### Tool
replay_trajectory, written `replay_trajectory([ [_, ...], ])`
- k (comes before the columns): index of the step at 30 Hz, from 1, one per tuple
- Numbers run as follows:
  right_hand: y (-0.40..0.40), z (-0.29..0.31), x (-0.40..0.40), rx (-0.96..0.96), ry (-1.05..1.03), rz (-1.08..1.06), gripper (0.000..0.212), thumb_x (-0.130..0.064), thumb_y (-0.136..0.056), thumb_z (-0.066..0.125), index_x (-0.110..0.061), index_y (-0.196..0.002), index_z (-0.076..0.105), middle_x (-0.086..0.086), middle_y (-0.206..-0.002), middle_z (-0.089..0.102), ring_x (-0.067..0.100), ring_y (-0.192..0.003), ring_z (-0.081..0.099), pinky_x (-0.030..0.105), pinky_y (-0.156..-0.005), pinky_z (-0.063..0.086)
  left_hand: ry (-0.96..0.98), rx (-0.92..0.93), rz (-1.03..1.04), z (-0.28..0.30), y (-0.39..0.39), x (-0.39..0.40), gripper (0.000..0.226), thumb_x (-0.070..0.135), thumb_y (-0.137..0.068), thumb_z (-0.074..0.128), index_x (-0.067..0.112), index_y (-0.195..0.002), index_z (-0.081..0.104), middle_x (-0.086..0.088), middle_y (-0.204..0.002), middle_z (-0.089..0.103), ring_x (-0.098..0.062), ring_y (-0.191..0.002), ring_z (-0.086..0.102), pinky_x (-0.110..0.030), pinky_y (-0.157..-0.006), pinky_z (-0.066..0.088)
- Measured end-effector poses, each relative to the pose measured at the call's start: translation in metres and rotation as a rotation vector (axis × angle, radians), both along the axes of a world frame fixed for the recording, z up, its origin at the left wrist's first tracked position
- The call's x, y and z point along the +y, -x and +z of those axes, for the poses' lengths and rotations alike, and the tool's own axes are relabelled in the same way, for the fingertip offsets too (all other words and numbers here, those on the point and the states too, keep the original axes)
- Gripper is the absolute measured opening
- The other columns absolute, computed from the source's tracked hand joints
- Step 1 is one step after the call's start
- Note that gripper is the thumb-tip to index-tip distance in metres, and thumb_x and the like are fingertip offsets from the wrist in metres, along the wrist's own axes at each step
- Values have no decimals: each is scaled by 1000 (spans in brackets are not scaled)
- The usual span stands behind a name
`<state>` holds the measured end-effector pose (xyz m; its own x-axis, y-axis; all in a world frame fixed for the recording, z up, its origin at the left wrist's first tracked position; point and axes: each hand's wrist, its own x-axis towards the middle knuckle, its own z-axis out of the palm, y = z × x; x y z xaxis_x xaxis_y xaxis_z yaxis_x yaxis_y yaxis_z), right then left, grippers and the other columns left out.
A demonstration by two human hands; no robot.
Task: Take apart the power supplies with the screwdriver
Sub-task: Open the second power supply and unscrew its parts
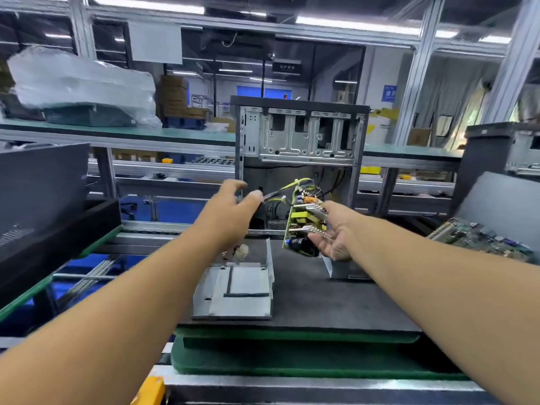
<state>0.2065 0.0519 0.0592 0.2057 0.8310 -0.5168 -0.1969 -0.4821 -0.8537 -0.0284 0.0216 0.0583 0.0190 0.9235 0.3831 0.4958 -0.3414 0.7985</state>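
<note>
A power supply circuit board [301,226] with yellow parts, metal heat sinks and a black capacitor hangs upright in the air above the dark mat [321,296]. My right hand [336,235] grips its right edge. My left hand [230,211] holds the black end of the cable bundle [280,192] that runs from the board's top. A grey metal housing half [233,290] lies on the mat under my left hand. A second housing piece [342,270] sits behind my right wrist, mostly hidden. No screwdriver is in view.
An open computer case [301,135] stands upright at the mat's far edge. A green motherboard [482,238] lies at the right, a black case [41,194] at the left. Green foam pads [292,355] lie under the mat at the near edge. A small whitish clump [242,252] sits by the housing.
</note>
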Motion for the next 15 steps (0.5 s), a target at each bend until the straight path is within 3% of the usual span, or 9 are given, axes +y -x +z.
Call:
replay_trajectory([
  [2, 0, -6, 1, -3, -7, -9, 49, -59, -85, 71, -15, -104, 78, 0, -89, 77, 16, -46, 66, 23, -34, 49, 101, 77, -92, 6, -15, 5, 63, 78, -84, 51, 34, -129, 55, 5, -125, 62, -15, -104, 62, -39, -85, 53],
  [4, 0, -10, 2, -8, -8, -20, 48, -59, -84, 72, -13, -98, 77, 3, -83, 78, 17, -44, 66, 23, -34, 50, 148, 221, -129, 7, -27, 10, 66, 75, -81, 64, 27, -125, 58, 6, -118, 65, -18, -104, 63, -37, -84, 52],
  [7, -1, -17, 8, -84, 23, -43, 55, -63, -82, 70, -16, -110, 76, 1, -97, 76, 14, -42, 61, 20, -39, 51, 149, 492, -102, 5, -37, 24, 19, 32, -96, 68, 14, -101, 67, -5, -93, 72, -24, -86, 68, -36, -72, 55],
  [9, -2, -20, 13, -164, 56, -27, 60, -66, -81, 67, -18, -116, 76, -4, -106, 76, 10, -42, 58, 16, -41, 49, 127, 438, -47, 12, -32, 34, 16, 19, -100, 61, 11, -90, 69, -11, -84, 72, -30, -80, 69, -39, -72, 58],
  [11, 0, -23, 17, -246, 97, 15, 62, -66, -81, 65, -18, -120, 73, -6, -114, 75, 8, -48, 57, 14, -43, 49, 98, 321, 37, 19, -23, 47, 21, 21, -100, 62, 14, -82, 69, -11, -78, 69, -31, -76, 66, -38, -70, 57],
  [13, 4, -27, 22, -311, 134, 80, 63, -63, -81, 65, -16, -122, 72, -7, -114, 74, 7, -56, 58, 14, -46, 50, 150, 319, 70, 24, -15, 58, 15, 21, -99, 62, 11, -94, 71, -8, -81, 68, -29, -75, 62, -35, -67, 51],
  [15, 10, -29, 25, -357, 150, 153, 53, -56, -83, 62, -15, -114, 74, -10, -96, 73, 6, -51, 54, 14, -40, 48, 356, 339, 61, 22, -16, 68, 18, 15, -97, 58, 15, -113, 65, -5, -77, 62, -25, -64, 57, -32, -57, 45],
])
